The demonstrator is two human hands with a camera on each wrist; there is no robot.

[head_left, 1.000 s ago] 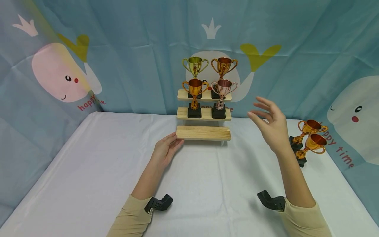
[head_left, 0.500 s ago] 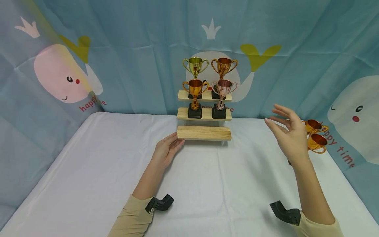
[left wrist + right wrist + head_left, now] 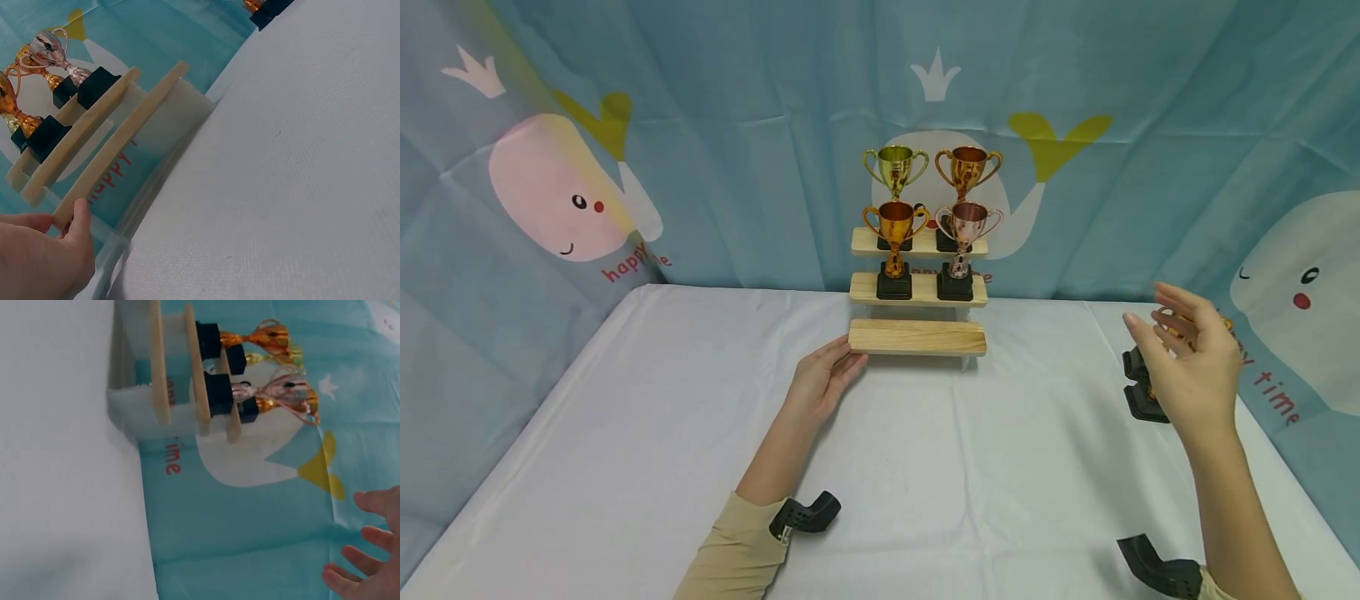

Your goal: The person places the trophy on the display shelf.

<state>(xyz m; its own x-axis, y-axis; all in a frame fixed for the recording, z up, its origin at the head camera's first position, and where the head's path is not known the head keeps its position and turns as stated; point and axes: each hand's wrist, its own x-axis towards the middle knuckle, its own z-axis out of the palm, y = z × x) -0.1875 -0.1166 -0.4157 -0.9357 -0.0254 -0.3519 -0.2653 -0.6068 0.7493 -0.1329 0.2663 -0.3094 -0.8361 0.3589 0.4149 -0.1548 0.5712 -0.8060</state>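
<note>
My left hand (image 3: 822, 379) pinches the left end of the bottom board of a three-tier wooden display stand (image 3: 917, 337); the left wrist view shows thumb and fingers on that board's end. On the middle tier stand an orange-gold trophy cup (image 3: 895, 237) and a rose-pink trophy cup (image 3: 958, 242). Behind them, on the top tier, are a yellow-gold trophy cup (image 3: 895, 167) and another orange-gold trophy cup (image 3: 966, 171). My right hand (image 3: 1195, 371), fingers apart and holding nothing, is over two trophies at the right, hiding most of them; their black bases (image 3: 1145, 403) show.
A white cloth (image 3: 917, 467) covers the table. Close behind the stand hangs a blue curtain (image 3: 737, 183) with whale prints, which also runs along both sides. A black wrist mount (image 3: 808, 512) sits on each forearm.
My right hand has moved right and toward me, away from the stand to the two trophies at the right. My left hand keeps its hold on the bottom board.
</note>
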